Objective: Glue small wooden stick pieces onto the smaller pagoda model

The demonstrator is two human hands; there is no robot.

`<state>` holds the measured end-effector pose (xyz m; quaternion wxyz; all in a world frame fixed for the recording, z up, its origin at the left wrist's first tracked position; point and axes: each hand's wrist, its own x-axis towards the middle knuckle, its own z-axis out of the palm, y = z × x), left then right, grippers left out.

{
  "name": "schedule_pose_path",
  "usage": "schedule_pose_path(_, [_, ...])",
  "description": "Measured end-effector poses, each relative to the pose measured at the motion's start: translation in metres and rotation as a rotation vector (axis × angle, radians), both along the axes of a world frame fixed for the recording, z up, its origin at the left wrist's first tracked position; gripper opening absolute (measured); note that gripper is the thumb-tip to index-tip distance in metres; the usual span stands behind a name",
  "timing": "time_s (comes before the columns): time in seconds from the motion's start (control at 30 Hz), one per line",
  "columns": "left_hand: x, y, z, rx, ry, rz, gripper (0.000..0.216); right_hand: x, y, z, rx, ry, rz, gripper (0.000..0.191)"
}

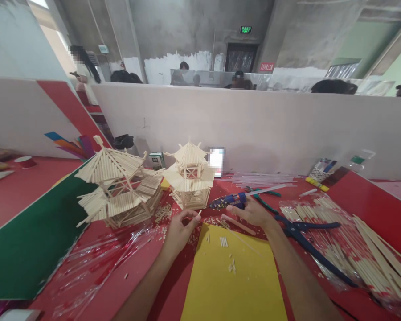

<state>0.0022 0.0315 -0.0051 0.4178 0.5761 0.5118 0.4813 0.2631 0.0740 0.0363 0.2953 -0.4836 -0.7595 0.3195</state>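
Between the thumb and finger of my left hand (182,229) is a short wooden stick piece (199,213). My right hand (252,211) grips a blue hot glue gun (230,200), its nozzle pointing left toward the stick piece; a long clear glue stick (270,190) juts from its back. Just behind my hands stands a small pavilion model (190,174) built of wooden sticks. A larger stick pavilion (116,187) stands to its left. Several short cut stick pieces (223,241) lie on a yellow sheet (234,290) between my forearms.
On the right lie large dark-handled cutters (307,236) and plastic bags of wooden sticks (347,249). Spare glue sticks (254,179) lie along the white partition (254,120). A green board (36,240) edges the left side, beside crumpled clear plastic (103,258). People sit beyond the partition.
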Motion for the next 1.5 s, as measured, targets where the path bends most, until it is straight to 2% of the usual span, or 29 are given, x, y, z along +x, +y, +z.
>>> schedule_pose_path(0.17, [0.001,-0.002,0.0,-0.046,-0.012,-0.012,0.031,-0.006,-0.001,0.002,-0.007,-0.026,0.051,0.031])
schedule_pose_path(0.43, [0.0,0.0,-0.005,-0.023,-0.004,-0.031,0.03,-0.008,-0.002,0.005,0.022,-0.061,0.053,0.027])
schedule_pose_path(0.67, [-0.001,0.0,-0.007,-0.021,0.004,-0.037,0.027,-0.011,-0.005,0.015,0.014,-0.146,0.073,0.033])
schedule_pose_path(0.8, [-0.002,0.001,-0.008,-0.016,0.021,-0.027,0.027,-0.009,-0.004,0.013,0.009,-0.2,0.067,0.035])
schedule_pose_path(1.5, [-0.002,0.0,-0.01,0.003,0.162,0.018,0.028,-0.009,-0.005,0.013,-0.005,-0.198,0.054,0.036])
